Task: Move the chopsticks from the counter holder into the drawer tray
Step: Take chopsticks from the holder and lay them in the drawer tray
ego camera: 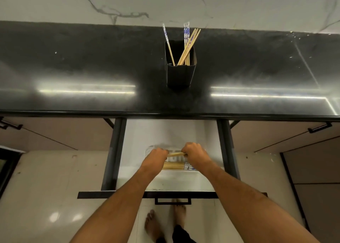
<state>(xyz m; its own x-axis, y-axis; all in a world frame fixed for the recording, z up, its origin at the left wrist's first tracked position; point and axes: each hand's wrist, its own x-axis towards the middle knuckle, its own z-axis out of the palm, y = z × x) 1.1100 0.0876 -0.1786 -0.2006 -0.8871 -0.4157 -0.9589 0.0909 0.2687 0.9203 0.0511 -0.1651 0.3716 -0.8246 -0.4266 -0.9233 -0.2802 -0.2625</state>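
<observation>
Mid-transfer: the left hand (156, 155) and right hand (193, 151) each grip an end of a chopstick bundle (176, 154) just above the clear tray (150, 148) in the open drawer (114, 150) (some already lie there); next, lower between its walls, then fetch the rest from the holder (179, 73) on the table (73, 67)

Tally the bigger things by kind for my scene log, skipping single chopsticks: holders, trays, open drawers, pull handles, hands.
black holder: 1
clear tray: 1
open drawer: 1
pull handles: 3
hands: 2, the left hand and the right hand, both gripping chopsticks
Total: 8
</observation>
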